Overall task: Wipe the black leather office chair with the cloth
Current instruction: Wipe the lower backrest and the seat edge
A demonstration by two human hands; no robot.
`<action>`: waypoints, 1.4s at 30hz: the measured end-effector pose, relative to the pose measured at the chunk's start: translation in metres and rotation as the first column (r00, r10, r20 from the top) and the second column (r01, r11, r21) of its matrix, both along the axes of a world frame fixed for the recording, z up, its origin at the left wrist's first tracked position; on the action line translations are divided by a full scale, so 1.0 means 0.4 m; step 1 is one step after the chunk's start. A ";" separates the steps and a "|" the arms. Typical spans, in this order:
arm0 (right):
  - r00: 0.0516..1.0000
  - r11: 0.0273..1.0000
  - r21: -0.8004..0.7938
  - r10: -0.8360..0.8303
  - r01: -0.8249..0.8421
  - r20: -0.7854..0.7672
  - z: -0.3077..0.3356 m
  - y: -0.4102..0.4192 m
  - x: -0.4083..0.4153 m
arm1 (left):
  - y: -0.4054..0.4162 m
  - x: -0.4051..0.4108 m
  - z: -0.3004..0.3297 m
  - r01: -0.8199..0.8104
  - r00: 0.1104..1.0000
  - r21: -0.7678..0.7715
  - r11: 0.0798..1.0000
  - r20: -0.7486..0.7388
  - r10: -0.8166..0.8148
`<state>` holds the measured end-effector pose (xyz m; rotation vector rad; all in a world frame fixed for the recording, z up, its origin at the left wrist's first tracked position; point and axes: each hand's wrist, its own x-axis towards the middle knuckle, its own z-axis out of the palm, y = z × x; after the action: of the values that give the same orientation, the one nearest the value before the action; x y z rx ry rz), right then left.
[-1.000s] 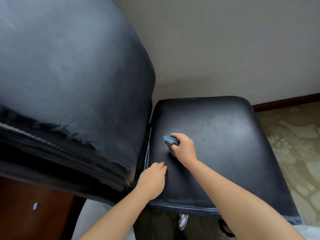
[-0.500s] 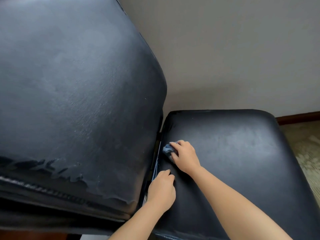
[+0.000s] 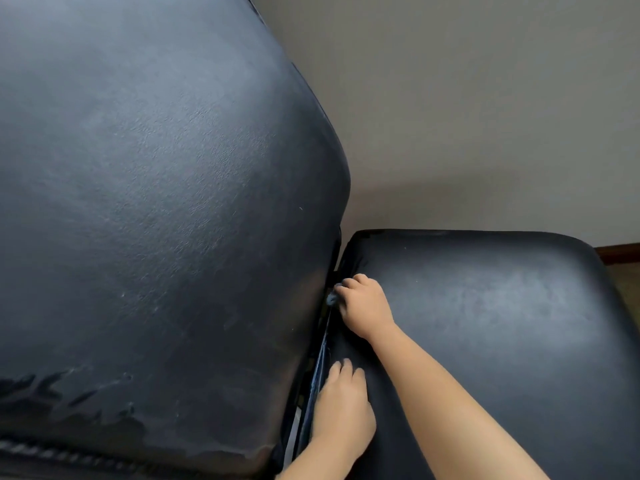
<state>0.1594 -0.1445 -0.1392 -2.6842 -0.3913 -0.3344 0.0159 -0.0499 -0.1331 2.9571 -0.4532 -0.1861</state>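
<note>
My right hand [image 3: 365, 308] is positioned at the rear edge of the seat [image 3: 485, 323] of the black leather office chair, directly at the gap where the seat meets the backrest [image 3: 166, 202]. The fingers of this grip are curled and pinch the cloth [image 3: 332, 297], a small bluish wad of which only a little shows past my fingertips; the cloth is pressed against the seam between seat and backrest, on the left rear side of the seat. My left hand [image 3: 341, 414] lies nearer to me along the same gap, palm down, with its fingers loosely extended and resting on the seat edge just beside the backrest; this grip is spread and holds nothing. The two hands are near each other but not touching. The backrest fills the left half of the view and stands tilted close to the camera; its leather is worn and peeling along the lower edge [image 3: 104, 410], where lighter patches show. The seat surface carries a dull greyish sheen across its middle. Behind the chair stands a plain light wall [image 3: 467, 116], with a dark wooden skirting board [image 3: 620, 252] visible at the far right, next to the seat's right rear corner.
</note>
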 end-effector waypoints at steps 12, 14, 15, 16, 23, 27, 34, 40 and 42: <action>0.976 0.966 -0.213 0.109 -0.150 -0.191 0.030 -0.012 0.000 | 0.027 -0.015 -0.029 -0.005 0.996 0.090 0.996 0.089 -0.003; 0.954 0.950 -0.187 0.207 -0.249 -0.217 0.029 0.015 -0.021 | 0.031 -0.022 -0.032 -0.039 0.996 0.070 0.997 0.085 0.033; 0.933 0.930 -0.179 0.279 -0.322 -0.227 0.025 0.022 -0.032 | 0.033 -0.022 -0.032 -0.045 0.995 0.053 0.998 0.091 0.041; 0.914 0.909 -0.180 0.333 -0.377 -0.234 0.025 0.020 -0.039 | 0.033 -0.024 -0.034 -0.044 0.994 0.045 0.998 0.101 0.040; 0.968 0.981 -0.141 0.096 -0.131 -0.233 0.026 0.018 -0.009 | 0.039 -0.034 -0.066 -0.005 0.988 -0.014 1.000 0.157 0.007; 0.931 0.950 -0.105 0.261 -0.295 -0.255 0.016 0.018 -0.061 | 0.032 -0.037 -0.063 -0.010 0.980 -0.017 1.000 0.197 0.013; 0.942 0.942 -0.226 0.182 -0.250 -0.281 0.040 0.037 -0.039 | 0.040 -0.044 -0.043 0.029 0.990 -0.023 0.999 0.138 -0.025; 0.924 0.931 -0.112 0.319 -0.346 -0.210 0.004 0.018 -0.138 | 0.058 -0.089 -0.044 0.153 0.964 -0.016 0.988 0.221 -0.146; 0.939 0.946 -0.160 0.236 -0.280 -0.249 0.017 0.031 -0.136 | 0.058 -0.109 -0.050 0.159 0.974 0.022 0.987 0.161 -0.160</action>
<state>0.1052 -0.1323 -0.1324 -2.7701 -0.7308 0.0937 -0.0277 -0.0267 -0.1531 2.9564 -0.7142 0.0372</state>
